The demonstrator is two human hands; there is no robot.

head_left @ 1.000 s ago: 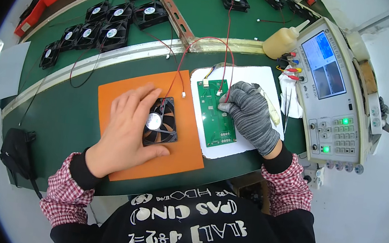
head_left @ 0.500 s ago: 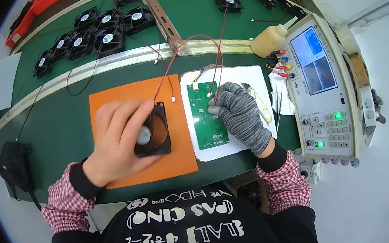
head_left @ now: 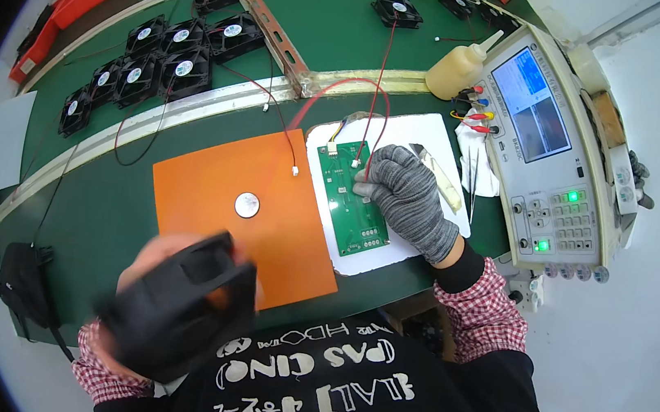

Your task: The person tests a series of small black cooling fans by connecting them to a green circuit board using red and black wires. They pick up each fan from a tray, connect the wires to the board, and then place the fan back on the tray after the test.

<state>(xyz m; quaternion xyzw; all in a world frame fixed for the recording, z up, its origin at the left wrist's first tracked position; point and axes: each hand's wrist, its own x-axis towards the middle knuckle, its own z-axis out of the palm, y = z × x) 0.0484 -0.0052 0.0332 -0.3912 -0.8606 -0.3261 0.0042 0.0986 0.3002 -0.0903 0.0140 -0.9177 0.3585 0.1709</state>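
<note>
My bare left hand [head_left: 155,257] grips a black cooling fan [head_left: 178,303], raised above the front edge of the bench and smeared by motion. From the fan a red lead [head_left: 349,81] arcs over to my right side. My right hand [head_left: 409,199], in a grey knitted glove, pinches the end of that lead over a green circuit board [head_left: 369,219]; the fingers hide the tip. The board rests on a white pad [head_left: 430,132]. A small white connector [head_left: 356,163] of another red lead lies on the board. A round, pale disc [head_left: 247,205] lies on the orange mat [head_left: 277,232].
Several black fans [head_left: 184,69] lie at the back left, others beyond the metal rail [head_left: 270,22], including one fan [head_left: 397,12]. To the right stand a tester with a screen [head_left: 556,143] and a yellowish squeeze bottle [head_left: 455,71]. Tweezers [head_left: 474,170] lie on white cloth.
My left hand has lifted the fan off the orange mat, toward me and left, and turned it. The round disc now shows on the mat. My right hand has stayed at the board.
</note>
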